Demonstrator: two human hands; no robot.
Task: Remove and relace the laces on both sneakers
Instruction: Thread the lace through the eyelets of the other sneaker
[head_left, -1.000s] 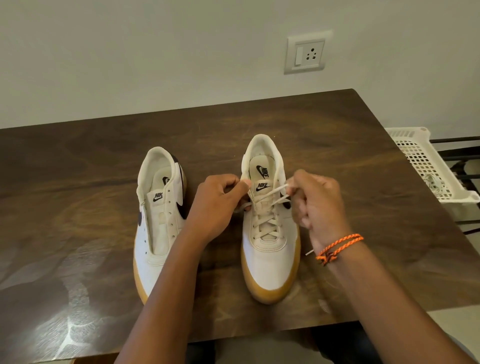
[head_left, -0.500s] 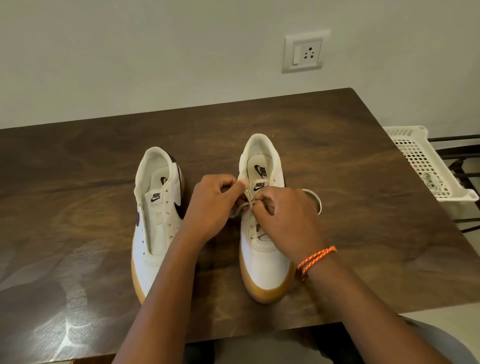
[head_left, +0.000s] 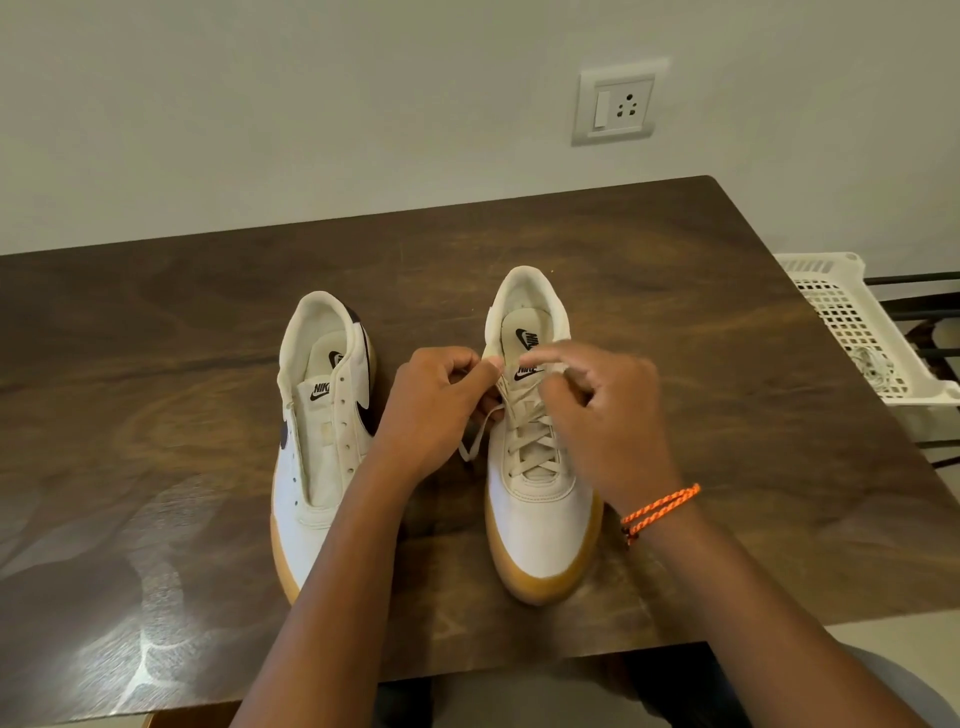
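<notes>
Two white sneakers with tan soles stand side by side on the dark wooden table (head_left: 675, 332), toes toward me. The left sneaker (head_left: 311, 457) has bare eyelets and no lace. The right sneaker (head_left: 540, 519) carries a cream lace (head_left: 530, 441) crossed up its front. My left hand (head_left: 431, 410) pinches the lace at the top left eyelet, and a loose end hangs down beside the shoe. My right hand (head_left: 597, 410) hovers over the shoe's top right, fingers curled on the lace there, index finger stretched toward the tongue; motion blur hides the grip.
A white perforated plastic basket (head_left: 857, 332) sits off the table's right edge on a dark rack. A wall socket (head_left: 618, 101) is behind the table. My knees show under the near table edge.
My right hand swung in from the right side of the shoe to over the laces, then shifted back right a little. The left hand stayed at the top left eyelet.
</notes>
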